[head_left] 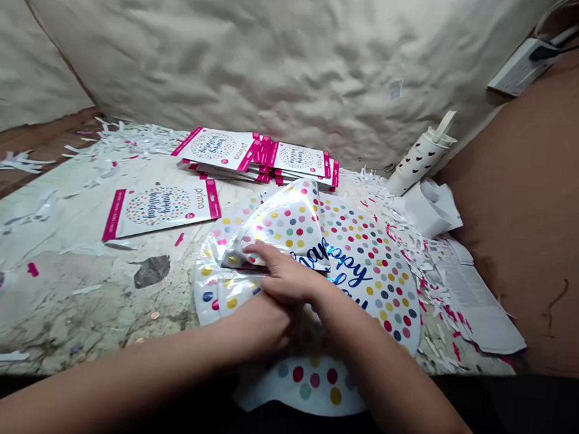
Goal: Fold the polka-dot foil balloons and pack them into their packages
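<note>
Dotted foil birthday balloon (pixel 365 268), centre of worktop (pixel 49 312), one side folded over. Right hand (pixel 285 276) open, fingers pressing the fold flat. Left hand (pixel 259 327) half hidden beneath; state unclear. Printed packets (pixel 254 155) at 12 o'clock; single packet (pixel 161 208) at 10 o'clock.

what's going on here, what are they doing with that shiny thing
A person is handling a large round foil balloon with colored dots and blue birthday lettering, partly folded over. Their right hand presses on the folded foil, and their left hand sits just below it, against the balloon. Behind them is a stack of pink-edged packets, with a single packet lying to the left. Paper shreds are scattered across the table.
</note>
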A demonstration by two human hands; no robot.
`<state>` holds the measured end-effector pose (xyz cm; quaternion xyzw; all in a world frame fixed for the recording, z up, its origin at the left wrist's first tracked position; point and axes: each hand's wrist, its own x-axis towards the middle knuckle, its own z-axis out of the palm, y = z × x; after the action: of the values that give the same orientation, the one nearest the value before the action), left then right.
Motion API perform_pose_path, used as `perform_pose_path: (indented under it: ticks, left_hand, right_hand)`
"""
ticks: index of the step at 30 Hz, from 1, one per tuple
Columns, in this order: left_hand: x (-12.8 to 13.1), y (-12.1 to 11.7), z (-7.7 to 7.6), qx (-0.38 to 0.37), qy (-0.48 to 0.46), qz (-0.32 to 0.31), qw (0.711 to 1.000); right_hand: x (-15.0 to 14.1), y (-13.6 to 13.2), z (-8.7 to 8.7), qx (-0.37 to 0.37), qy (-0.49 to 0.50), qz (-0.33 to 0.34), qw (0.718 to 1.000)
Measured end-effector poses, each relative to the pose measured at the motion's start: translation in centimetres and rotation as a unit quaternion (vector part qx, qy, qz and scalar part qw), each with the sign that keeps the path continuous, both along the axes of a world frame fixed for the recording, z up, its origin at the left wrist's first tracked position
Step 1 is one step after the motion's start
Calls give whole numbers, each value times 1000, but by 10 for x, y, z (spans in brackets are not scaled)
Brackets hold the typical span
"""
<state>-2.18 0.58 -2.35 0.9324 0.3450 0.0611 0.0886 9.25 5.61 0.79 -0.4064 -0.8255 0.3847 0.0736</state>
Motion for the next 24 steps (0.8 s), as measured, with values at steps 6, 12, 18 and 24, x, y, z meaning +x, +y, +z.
perform_pose_path:
  ticks: [6,12,18,24]
  left_hand:
    - [-91,46,27,138,46,38,989]
    - [-90,53,50,239,38,51,969]
    - [-70,29,16,85,22,7,996]
    - [-75,37,-5,-24,70,105,992]
  right_hand:
    - [9,-3,-22,181,-33,-59,981]
    - [-27,-1,-43,261,-76,-119,955]
    - [47,20,2,319,-52,-274,906]
    - [150,16,74,473,-33,-497,727]
